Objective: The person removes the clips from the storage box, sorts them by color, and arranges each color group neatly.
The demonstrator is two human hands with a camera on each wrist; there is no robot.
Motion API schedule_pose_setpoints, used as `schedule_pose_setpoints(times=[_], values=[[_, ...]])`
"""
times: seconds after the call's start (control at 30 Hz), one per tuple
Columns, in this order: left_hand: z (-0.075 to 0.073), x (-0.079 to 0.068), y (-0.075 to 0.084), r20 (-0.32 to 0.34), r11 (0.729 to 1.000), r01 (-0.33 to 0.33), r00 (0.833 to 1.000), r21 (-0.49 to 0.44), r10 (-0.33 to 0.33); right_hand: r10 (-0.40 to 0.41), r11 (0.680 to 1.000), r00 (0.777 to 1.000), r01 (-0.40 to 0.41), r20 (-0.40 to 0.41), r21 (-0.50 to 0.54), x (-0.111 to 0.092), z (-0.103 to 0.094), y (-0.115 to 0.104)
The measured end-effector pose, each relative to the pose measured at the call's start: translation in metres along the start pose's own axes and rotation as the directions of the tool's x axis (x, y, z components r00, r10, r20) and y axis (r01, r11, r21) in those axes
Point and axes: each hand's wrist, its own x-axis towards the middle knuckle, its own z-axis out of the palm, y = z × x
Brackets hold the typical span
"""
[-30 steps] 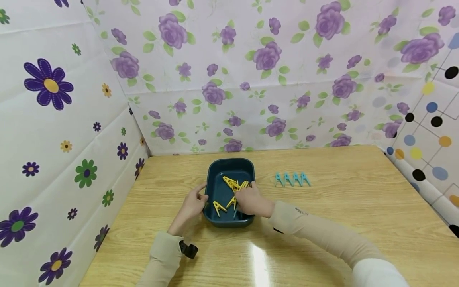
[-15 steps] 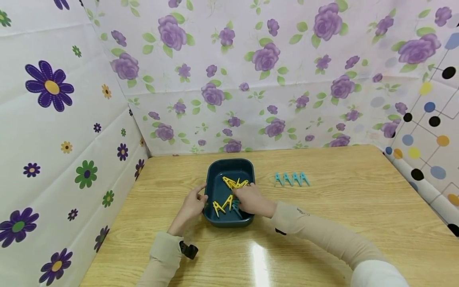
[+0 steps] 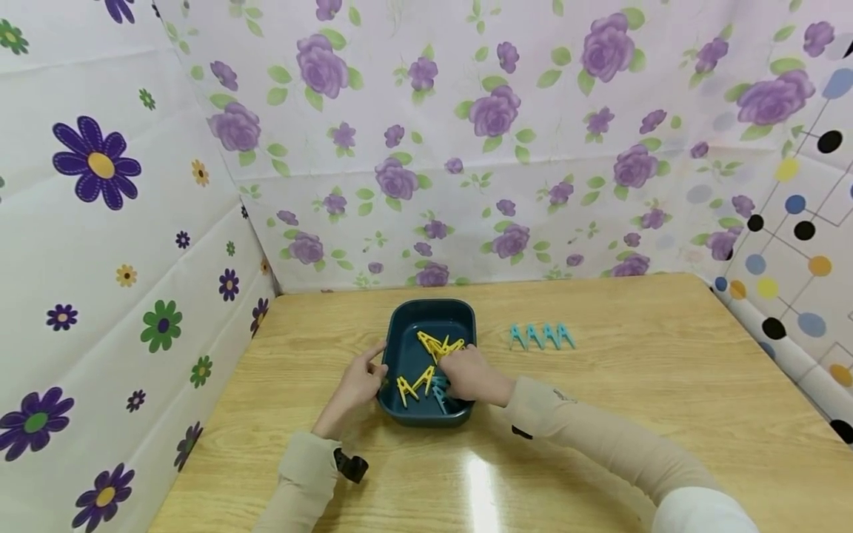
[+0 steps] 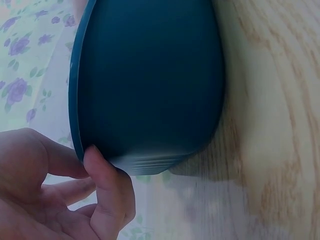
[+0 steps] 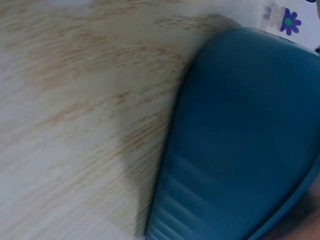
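A dark blue-green plastic bin (image 3: 426,420) stands on the table, holding several yellow clothespins (image 3: 406,391) and some blue clothespins (image 3: 440,400). At its left side, my left hand (image 3: 358,383) pinches the rim between thumb and fingers; the left wrist view shows this grip on the bin's corner (image 4: 150,90). My right hand (image 3: 472,374) reaches over the right rim into the bin, beside the blue clothespins. Its fingertips are hidden, so what they hold does not show. The right wrist view is mostly filled by the bin's outer wall (image 5: 240,125).
Several light blue clothespins (image 3: 548,337) stand in a row on the wooden table (image 3: 600,414), right of the bin. Patterned cloth (image 3: 426,170) walls off the back and both sides.
Inside the bin, a yellow clothespin near my right hand has shifted left and the blue clothespins show more. My right hand moved slightly; my left hand kept its grip on the rim.
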Motion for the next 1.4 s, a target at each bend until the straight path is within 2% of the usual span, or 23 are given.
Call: schedule_pose_setpoints(times=[0.2, 0.37, 0.57, 0.67, 0.9, 1.13, 1.4], values=[[0.001, 0.001, -0.001, -0.008, 1.0, 0.001, 1.0, -0.004, -0.001, -0.01, 0.981, 0.996, 0.028, -0.093, 0.193, 0.004, 0.003, 0.007], [0.002, -0.001, -0.005, -0.008, 1.0, 0.008, 1.0, 0.006, -0.008, -0.013, 0.934, 0.98, 0.083, -0.201, 0.347, 0.001, 0.005, 0.012], [0.004, -0.004, -0.009, -0.007, 1.0, 0.01, 1.0, -0.003, -0.01, 0.008, 0.884, 0.949, 0.141, -0.314, 0.447, -0.009, 0.001, 0.016], [0.004, -0.004, -0.008, -0.003, 1.0, 0.0, 1.0, -0.009, 0.0, 0.028, 0.867, 0.945, 0.139, -0.327, 0.478, -0.012, 0.0, 0.018], [0.006, -0.002, -0.008, -0.003, 1.0, -0.014, 1.0, -0.014, 0.014, 0.052, 0.853, 0.942, 0.131, -0.333, 0.506, -0.015, -0.002, 0.025], [0.005, -0.001, -0.005, 0.008, 1.0, -0.01, 1.0, -0.02, 0.01, 0.083, 0.81, 0.936, 0.136, -0.341, 0.57, -0.025, -0.006, 0.037], [0.004, 0.002, -0.003, -0.005, 1.0, -0.022, 1.0, -0.012, 0.022, 0.138, 0.766, 0.916, 0.143, -0.378, 0.626, -0.03, -0.014, 0.05]])
